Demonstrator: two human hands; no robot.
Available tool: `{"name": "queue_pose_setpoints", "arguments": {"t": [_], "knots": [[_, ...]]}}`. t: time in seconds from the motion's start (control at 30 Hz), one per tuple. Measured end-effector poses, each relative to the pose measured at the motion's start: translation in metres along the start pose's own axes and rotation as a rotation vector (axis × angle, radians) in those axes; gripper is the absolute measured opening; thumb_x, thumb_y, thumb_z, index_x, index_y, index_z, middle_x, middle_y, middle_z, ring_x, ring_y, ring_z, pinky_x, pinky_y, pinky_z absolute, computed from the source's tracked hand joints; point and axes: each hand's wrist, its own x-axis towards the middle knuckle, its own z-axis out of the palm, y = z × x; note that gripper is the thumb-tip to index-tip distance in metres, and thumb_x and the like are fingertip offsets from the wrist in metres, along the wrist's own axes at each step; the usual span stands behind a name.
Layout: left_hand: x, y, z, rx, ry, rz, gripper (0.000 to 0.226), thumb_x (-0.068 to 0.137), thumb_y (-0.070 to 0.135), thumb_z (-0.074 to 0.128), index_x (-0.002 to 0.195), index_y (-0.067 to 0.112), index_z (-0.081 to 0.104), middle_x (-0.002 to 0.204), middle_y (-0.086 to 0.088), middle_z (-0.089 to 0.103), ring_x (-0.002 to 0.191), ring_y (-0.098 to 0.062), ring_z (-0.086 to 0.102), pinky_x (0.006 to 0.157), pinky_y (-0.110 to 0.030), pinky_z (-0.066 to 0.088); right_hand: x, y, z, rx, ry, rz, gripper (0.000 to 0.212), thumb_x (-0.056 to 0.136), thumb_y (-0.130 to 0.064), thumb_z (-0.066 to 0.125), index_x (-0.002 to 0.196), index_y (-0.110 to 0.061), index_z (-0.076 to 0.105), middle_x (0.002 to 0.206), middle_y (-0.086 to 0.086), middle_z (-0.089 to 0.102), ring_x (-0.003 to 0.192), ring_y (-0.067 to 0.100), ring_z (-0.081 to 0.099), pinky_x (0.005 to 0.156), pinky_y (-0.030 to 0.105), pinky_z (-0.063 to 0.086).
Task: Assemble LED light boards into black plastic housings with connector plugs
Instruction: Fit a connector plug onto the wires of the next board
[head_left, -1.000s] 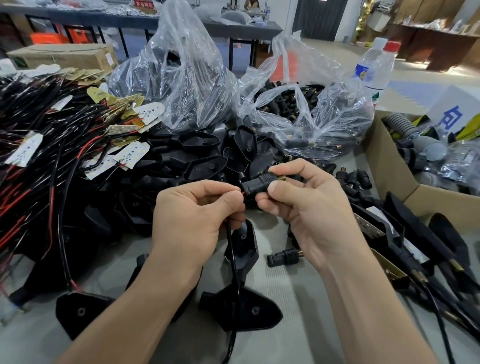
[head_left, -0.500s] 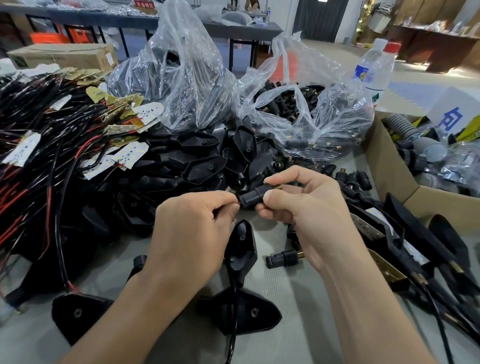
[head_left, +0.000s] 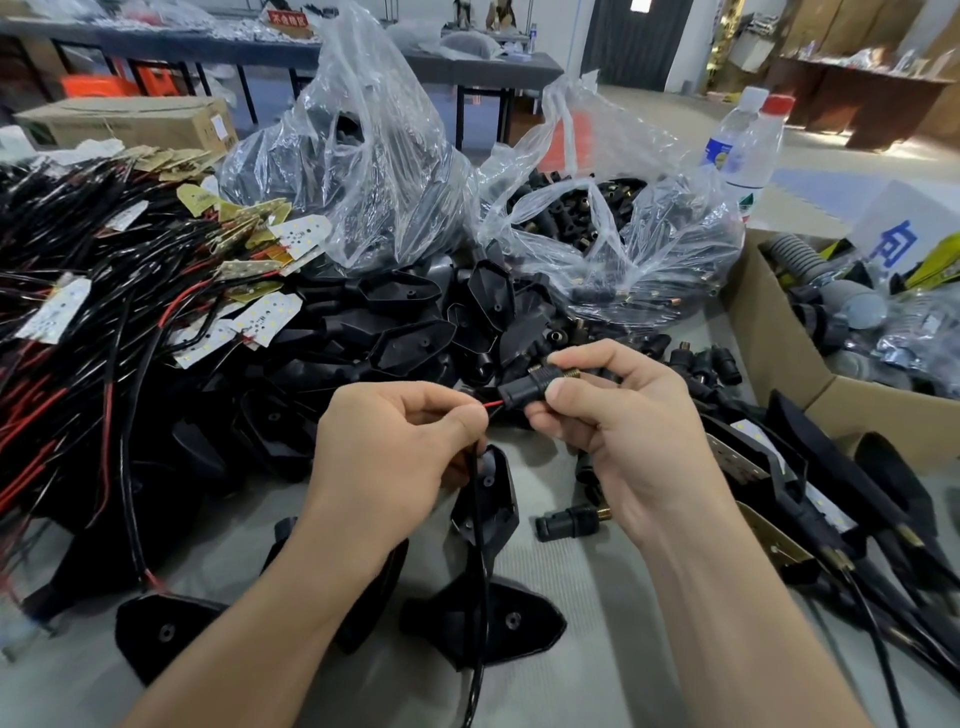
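Now the right hand (head_left: 623, 447), pinching the plug (head_left: 522, 397), is drawing off toward three o'clock, baring red wire (head_left: 493, 404) that the left hand (head_left: 400, 447) is pinching. Threading is probably continuing.

Both forearms reach forward. The left hand (head_left: 397, 457) pinches a wire (head_left: 492, 404); the right hand (head_left: 623, 447) pinches a connector plug (head_left: 522, 393).

Matt black plastic connector plug (head_left: 522, 399) showing a brass tip, smooth plastic housings (head_left: 514, 618) gleaming, crinkled clear bags (head_left: 384, 171) glinting
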Motion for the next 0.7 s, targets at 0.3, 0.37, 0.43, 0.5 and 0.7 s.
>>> {"name": "queue_pose_setpoints", "arguments": {"t": [0.3,0.37,0.43,0.5,0.7], "knots": [[-0.0004,-0.0005,0.0000,0.155,0.068,0.097,0.026,0.078,0.016,0.087,0.072,0.040,0.080,0.060,0.007,0.073,0.052,-0.013,0.071,0.057,-0.033,0.060,-0.0012,0.0048,0.0037,-0.006,-0.068,0.010,0.024,0.085,0.022,0.061,0.094,0.001,0.065,0.070,0.021,0.071,0.058,0.024,0.068,0.056,0.025,0.059],[-0.0002,0.0007,-0.0004,0.138,0.073,0.097,0.025,0.078,0.015,0.087,0.071,0.038,0.080,0.061,0.006,0.074,0.053,-0.014,0.071,0.057,-0.033,0.058,-0.0008,0.0038,0.0034,-0.005,-0.110,0.040,0.023,0.087,0.021,0.061,0.097,0.000,0.064,0.072,0.023,0.071,0.059,0.024,0.068,0.057,0.025,0.059],[-0.0008,0.0010,0.0018,0.076,0.059,0.079,0.025,0.079,0.012,0.086,0.071,0.035,0.080,0.061,0.003,0.074,0.052,-0.013,0.071,0.054,-0.027,0.056,0.0004,0.0021,0.0016,-0.022,-0.112,0.052,0.022,0.087,0.019,0.062,0.098,0.000,0.064,0.074,0.023,0.071,0.060,0.024,0.069,0.057,0.025,0.059],[-0.0022,0.0004,0.0049,0.030,0.037,0.057,0.022,0.080,0.012,0.084,0.073,0.033,0.080,0.063,0.001,0.075,0.055,-0.015,0.073,0.052,-0.022,0.055,0.0013,0.0008,-0.0012,-0.013,-0.082,0.039,0.022,0.086,0.020,0.062,0.097,0.001,0.065,0.073,0.021,0.072,0.060,0.024,0.069,0.057,0.024,0.059],[0.0004,-0.0026,0.0026,-0.030,-0.021,-0.021,0.025,0.082,0.005,0.083,0.077,0.030,0.082,0.066,-0.006,0.076,0.055,-0.021,0.073,0.052,-0.025,0.056,0.0026,0.0022,-0.0049,-0.033,-0.059,0.001,0.023,0.084,0.020,0.065,0.094,0.000,0.068,0.072,0.018,0.073,0.060,0.023,0.071,0.057,0.023,0.058]]}}
